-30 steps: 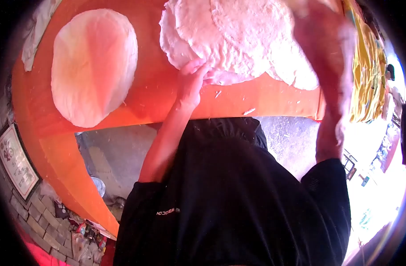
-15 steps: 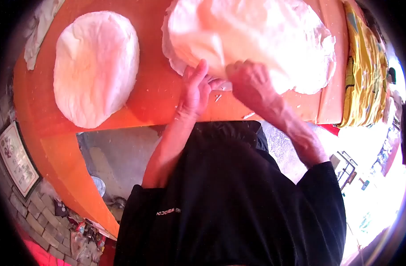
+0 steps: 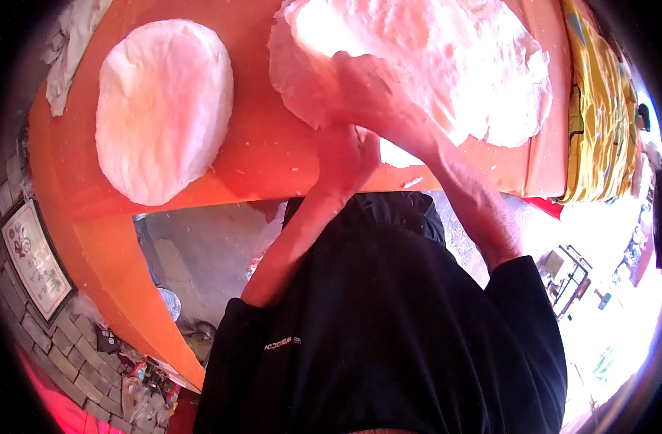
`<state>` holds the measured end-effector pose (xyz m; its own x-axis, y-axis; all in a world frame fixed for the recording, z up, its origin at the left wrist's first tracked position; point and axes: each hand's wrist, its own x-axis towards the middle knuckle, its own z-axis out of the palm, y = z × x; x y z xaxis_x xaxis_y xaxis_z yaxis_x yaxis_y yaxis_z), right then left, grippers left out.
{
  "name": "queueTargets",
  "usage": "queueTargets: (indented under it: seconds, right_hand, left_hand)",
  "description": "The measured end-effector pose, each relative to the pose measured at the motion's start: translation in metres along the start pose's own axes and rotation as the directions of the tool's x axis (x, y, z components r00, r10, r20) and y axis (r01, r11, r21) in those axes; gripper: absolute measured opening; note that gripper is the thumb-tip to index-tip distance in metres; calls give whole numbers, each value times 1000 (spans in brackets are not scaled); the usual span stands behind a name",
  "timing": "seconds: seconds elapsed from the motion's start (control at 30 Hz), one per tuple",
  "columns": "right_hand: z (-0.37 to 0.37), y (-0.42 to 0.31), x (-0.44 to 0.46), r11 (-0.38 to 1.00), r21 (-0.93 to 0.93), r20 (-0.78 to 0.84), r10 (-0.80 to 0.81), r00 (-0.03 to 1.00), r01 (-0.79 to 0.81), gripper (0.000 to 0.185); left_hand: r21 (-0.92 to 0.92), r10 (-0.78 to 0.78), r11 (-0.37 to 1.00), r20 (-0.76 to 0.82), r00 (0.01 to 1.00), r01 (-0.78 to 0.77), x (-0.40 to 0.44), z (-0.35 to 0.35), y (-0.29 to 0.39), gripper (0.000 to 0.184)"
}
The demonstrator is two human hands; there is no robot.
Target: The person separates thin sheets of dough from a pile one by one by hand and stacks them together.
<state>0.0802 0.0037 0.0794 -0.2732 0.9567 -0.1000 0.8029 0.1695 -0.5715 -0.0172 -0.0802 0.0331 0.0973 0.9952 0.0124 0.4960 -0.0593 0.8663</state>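
A large, pale, wrinkled sheet, thin and ragged at its edge, lies on the orange table. Over its left lower part is my right hand, the fingers bent and partly blurred. My left hand is just below, at the sheet's lower edge, touching or nearly touching the right one. Its fingertips are hidden beneath the right hand. What either hand holds cannot be made out. A smooth oval pale piece rests on the table to the left.
Folded yellow cloth lies at the table's right end. White cloth hangs at the upper left. A framed sign stands on the brick floor at the left. Small pale scraps lie near the table's front edge.
My right hand has swung in from the far right to the sheet's left part, beside my left hand. The left hand has moved slightly right. The sheet's lifted, smooth-looking surface now looks wrinkled.
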Motion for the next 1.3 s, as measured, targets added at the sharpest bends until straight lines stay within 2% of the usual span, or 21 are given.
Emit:
queueTargets:
  seconds: [0.07,0.1,0.13,0.17,0.2,0.27,0.33,0.37,0.4,0.5,0.6,0.63,0.7,0.77,0.83,0.93,1.07,1.13,1.2,1.27,1.3]
  right_hand:
    - [-9,12,2,998,54,8,-14,1000,14,41]
    - [-14,15,3,990,79,112,110,988,-119,30]
    - [-27,6,1,990,76,108,112,988,-120,30]
    - [-43,-7,-3,999,24,140,24,990,-28,29]
    - [-60,-20,-8,998,-23,178,-55,983,60,27]
    - [-100,-55,-18,991,70,171,-122,978,111,19]
    - [-128,-44,-27,801,589,154,-241,958,107,18]
    - [-156,-66,-31,617,752,120,218,968,-232,21]
    - [-168,-65,-39,614,769,74,194,978,-180,22]
    - [-174,-13,-44,581,811,-13,140,990,-71,24]
    - [-109,109,-27,350,929,28,262,965,-122,27]
    - [-98,143,-23,534,780,263,193,945,-326,30]
    - [-54,190,-30,538,735,292,297,909,-412,33]
    - [-42,194,-27,559,723,317,252,914,-405,35]
    - [-29,189,-34,658,682,22,416,909,-318,38]
    - [-42,155,-43,605,697,24,517,856,-385,40]
    - [-52,153,-35,686,675,36,336,941,-271,38]
    - [-42,184,-27,407,857,178,339,924,-314,34]
    - [-37,195,-27,736,630,141,208,968,-249,32]
    - [-43,175,-31,416,852,149,388,910,-317,30]
    - [-57,151,-29,500,805,76,448,891,-320,28]
  left_hand:
    - [77,233,970,-5,972,-232,6,-5,11,26]
    - [-148,67,988,107,992,-51,1,-9,20,28]
    - [-151,72,987,107,992,-56,0,-8,15,28]
    - [-499,-155,843,132,979,201,-4,-5,3,29]
    - [-752,-348,520,245,905,404,-9,-1,-14,33]
    - [-902,-288,275,253,924,333,2,0,-48,34]
    - [-944,-347,36,297,890,329,18,-18,-45,35]
    - [-951,-377,7,284,882,309,22,-32,-41,35]
    - [-959,-404,-11,262,876,282,24,-49,-36,36]
    - [-980,-493,32,157,855,199,19,-96,-26,39]
    - [-958,-519,197,78,851,208,16,-108,-53,43]
    - [-931,-495,288,57,867,225,15,-104,-73,40]
    - [-856,-498,439,20,867,272,12,-88,-100,36]
    - [-767,-572,549,-54,818,333,10,-74,-94,38]
    - [-767,-572,550,-59,818,330,9,-71,-89,39]
    - [-708,-542,618,-68,838,342,9,-70,-91,38]
    - [-671,-522,643,-31,853,369,10,-75,-86,37]
    - [-698,-552,610,-36,833,374,9,-70,-100,37]
    - [-721,-585,581,-49,810,376,9,-72,-105,37]
    - [-740,-584,563,-41,811,368,9,-70,-103,37]
    - [-752,-556,538,24,831,382,9,-75,-94,43]
